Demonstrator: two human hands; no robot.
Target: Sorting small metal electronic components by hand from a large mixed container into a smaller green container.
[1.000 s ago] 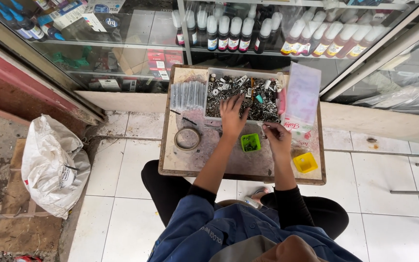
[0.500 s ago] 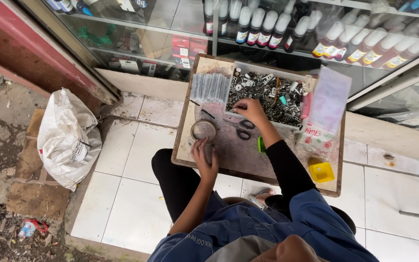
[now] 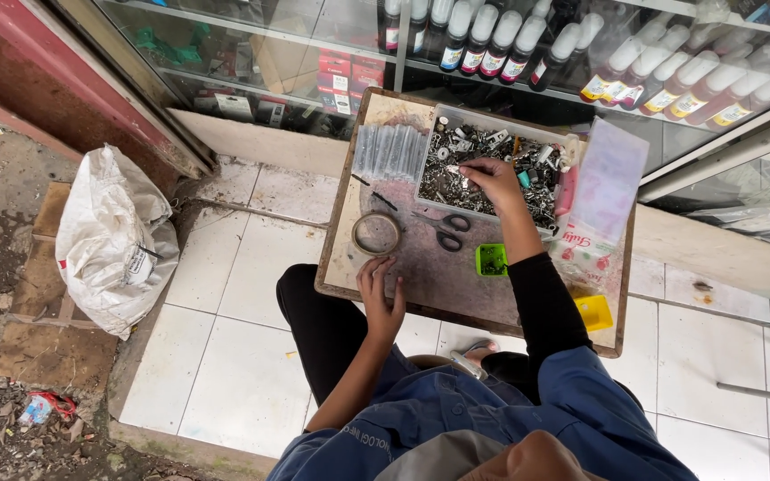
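Observation:
My right hand [image 3: 490, 178] reaches into a clear tray [image 3: 492, 121] full of small metal parts, fingers down among them, so any grip is hidden. My left hand [image 3: 380, 287] rests flat on the wooden board [image 3: 456, 285] near its front edge, holding nothing, just below a roll of tape [image 3: 376, 233]. Black-handled scissors [image 3: 444, 230] lie between the two hands. A small green box [image 3: 491, 259] sits beside my right forearm.
The board lies across my lap, with a stack of clear sleeves [image 3: 389, 151], a pinkish plastic bag [image 3: 608, 178] and a small yellow box [image 3: 593, 312] on it. A glass cabinet of bottles [image 3: 510, 44] stands behind. A white sack [image 3: 113, 236] sits on the left.
My left hand has come out of the parts tray and back to the board's near edge. My right hand has gone from beside the green box into the tray. The view shifted.

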